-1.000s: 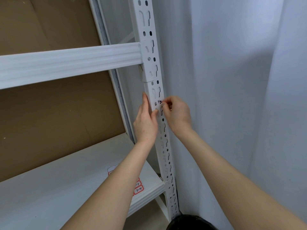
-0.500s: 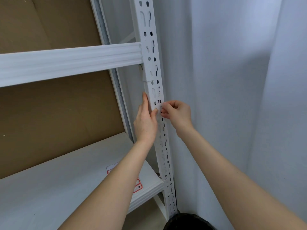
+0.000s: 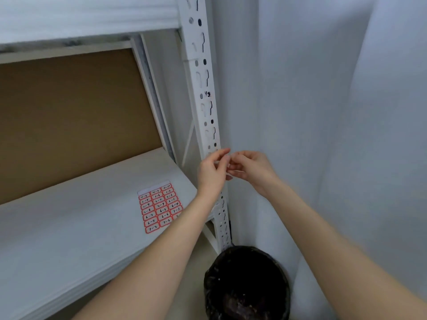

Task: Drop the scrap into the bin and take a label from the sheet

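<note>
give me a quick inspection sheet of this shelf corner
surface: white lower shelf board, brown cardboard backing behind.
job's things: small pale scrap, blurred, between both hands, in front of white slotted metal upright.
clutter: sheet of red-bordered number labels lying on the shelf; black-lined bin on the floor.
hands: left hand and right hand pinch the scrap, fingertips together.
cables: nothing seen.
surroundings: white curtain to the right.

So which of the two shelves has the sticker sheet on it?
The lower shelf, level with the hands, has the red-bordered sticker sheet lying near its right end. The upper shelf only shows its white front edge.
</note>
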Tool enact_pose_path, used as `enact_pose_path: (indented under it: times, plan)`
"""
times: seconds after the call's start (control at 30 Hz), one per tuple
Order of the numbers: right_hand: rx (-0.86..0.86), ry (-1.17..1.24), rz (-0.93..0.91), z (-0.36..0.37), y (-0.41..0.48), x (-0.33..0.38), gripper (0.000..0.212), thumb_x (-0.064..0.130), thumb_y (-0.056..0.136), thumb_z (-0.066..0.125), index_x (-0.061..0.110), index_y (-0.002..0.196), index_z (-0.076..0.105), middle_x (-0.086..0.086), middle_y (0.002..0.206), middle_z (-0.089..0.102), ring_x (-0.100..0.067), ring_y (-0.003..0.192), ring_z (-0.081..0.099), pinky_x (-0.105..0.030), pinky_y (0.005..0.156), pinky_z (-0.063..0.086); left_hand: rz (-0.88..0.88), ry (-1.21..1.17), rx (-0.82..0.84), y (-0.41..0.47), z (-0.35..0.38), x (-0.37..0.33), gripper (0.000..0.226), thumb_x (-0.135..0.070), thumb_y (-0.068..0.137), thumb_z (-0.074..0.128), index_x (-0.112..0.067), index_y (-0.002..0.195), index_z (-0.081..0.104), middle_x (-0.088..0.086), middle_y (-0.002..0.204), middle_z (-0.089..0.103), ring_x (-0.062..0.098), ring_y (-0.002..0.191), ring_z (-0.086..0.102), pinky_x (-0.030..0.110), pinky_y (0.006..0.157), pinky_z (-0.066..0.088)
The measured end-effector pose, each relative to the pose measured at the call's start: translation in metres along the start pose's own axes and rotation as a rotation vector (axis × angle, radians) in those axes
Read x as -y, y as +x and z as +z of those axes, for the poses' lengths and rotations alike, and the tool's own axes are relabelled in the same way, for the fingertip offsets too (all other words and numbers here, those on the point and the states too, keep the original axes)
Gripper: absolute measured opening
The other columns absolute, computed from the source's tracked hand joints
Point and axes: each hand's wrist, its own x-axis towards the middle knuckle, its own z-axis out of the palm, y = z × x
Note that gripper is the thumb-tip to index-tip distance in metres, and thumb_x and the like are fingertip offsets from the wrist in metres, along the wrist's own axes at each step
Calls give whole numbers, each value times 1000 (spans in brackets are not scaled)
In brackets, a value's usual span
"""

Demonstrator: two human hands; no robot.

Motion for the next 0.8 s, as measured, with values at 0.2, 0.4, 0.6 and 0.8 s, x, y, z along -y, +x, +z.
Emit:
enact_pose_path:
  times: [0.2, 0.4, 0.6, 0.8]
  plan:
    - [-15, 0, 149, -21, -20, -25, 14, 3, 92, 53, -1, 82, 62, -10, 69, 61, -18, 64, 65, -25, 67, 59, -103, -15, 154, -20, 1, 20, 18, -6, 91, 60, -8, 105, 71, 3, 78, 68, 11, 65, 63, 19, 58, 55]
    - [-9, -11, 317, -35, -34, -40, 11, 1, 91, 56, -4, 83, 61, -9, 65, 64, -10, 53, 66, -23, 59, 59, -130, 52, 220, -35, 4, 41, 15, -4, 86, 66, -14, 95, 73, -1, 77, 69, 14, 65, 65, 26, 61, 58]
    - [0, -7, 465, -46, -44, -61, 11, -4, 90, 53, -5, 83, 62, -13, 70, 66, -16, 62, 67, -27, 63, 60, -104, 166, 259, -53, 6, 59, 8, -5, 83, 69, -11, 85, 74, -3, 72, 65, 11, 59, 60, 18, 55, 53]
    - [32, -350, 485, -51, -49, -80, 8, 3, 89, 58, 0, 83, 62, -11, 74, 64, -16, 66, 65, -24, 64, 58, -100, 411, 353, -61, 10, 79, 13, -7, 86, 65, -15, 76, 68, -2, 69, 64, 9, 55, 60, 23, 54, 56]
